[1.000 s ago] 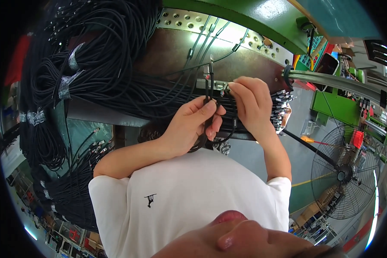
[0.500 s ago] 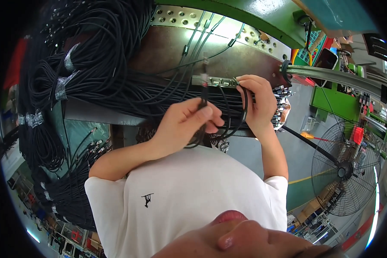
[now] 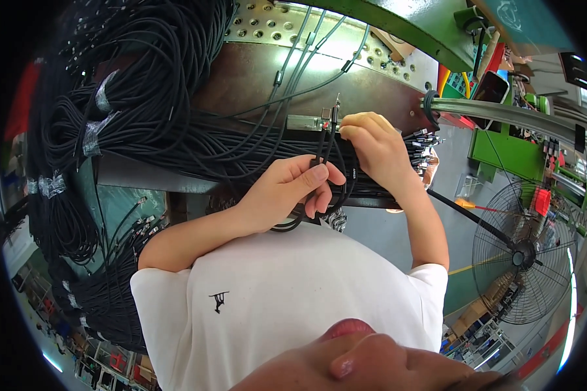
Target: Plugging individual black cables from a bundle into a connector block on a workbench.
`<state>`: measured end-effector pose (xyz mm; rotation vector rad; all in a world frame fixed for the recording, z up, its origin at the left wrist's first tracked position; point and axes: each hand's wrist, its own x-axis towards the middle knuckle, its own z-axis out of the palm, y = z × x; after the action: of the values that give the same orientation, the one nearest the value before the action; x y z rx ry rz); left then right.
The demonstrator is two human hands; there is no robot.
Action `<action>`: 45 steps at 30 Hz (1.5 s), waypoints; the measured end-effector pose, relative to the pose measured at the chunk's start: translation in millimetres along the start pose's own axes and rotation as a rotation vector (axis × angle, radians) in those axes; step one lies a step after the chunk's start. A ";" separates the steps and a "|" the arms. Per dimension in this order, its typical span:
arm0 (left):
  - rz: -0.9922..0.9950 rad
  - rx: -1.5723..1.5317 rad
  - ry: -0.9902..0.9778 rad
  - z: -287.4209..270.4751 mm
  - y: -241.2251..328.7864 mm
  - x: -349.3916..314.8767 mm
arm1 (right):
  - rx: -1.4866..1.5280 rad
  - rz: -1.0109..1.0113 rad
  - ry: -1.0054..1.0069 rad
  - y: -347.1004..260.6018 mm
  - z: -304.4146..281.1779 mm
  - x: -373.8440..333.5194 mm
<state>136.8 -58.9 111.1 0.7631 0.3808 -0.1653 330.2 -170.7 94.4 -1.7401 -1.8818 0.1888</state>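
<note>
My left hand (image 3: 292,192) pinches black cables (image 3: 319,158) between thumb and fingers. Their bare connector ends (image 3: 330,115) stand up past the hand, in front of a narrow silver metal block (image 3: 302,122). A loop of the cables hangs below that hand, close to my shirt. At the right end of the block my right hand (image 3: 378,144) has its fingers curled and pressed together. What lies between those fingertips is hidden. Under both hands a thick bundle of black cables (image 3: 222,153) runs along the bench edge.
Coiled black cables (image 3: 156,58) are heaped at the left, some tied with clear wrap. Several cables with small black sleeves cross the brown bench top (image 3: 241,72) toward a perforated metal strip (image 3: 267,29). A metal rail (image 3: 502,112) and a large fan (image 3: 518,259) stand at the right.
My left hand has brought the cable ends slightly right and close to the block's front. My right hand has shifted a little left, its fingers now curled over the block's right end.
</note>
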 end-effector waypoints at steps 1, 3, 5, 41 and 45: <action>-0.009 0.024 -0.018 0.2 2.3 0.4 | 0.067 0.019 0.034 5.2 -4.9 -0.3; -0.064 0.072 -0.085 3.9 3.9 -0.6 | -0.114 -0.017 0.193 -4.3 -17.0 7.3; -0.130 0.045 -0.093 11.6 17.9 3.3 | -0.263 -0.055 0.193 -8.4 -22.5 8.6; -0.108 0.523 -0.032 8.2 47.4 14.7 | 0.166 0.413 0.247 8.1 5.1 -34.0; -0.196 0.474 -0.088 4.5 36.3 26.3 | 0.310 0.481 0.294 8.1 8.6 -35.4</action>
<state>172.5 -36.4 127.0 1.1805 0.3356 -0.4839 333.0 -200.9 72.7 -1.8525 -1.1405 0.3627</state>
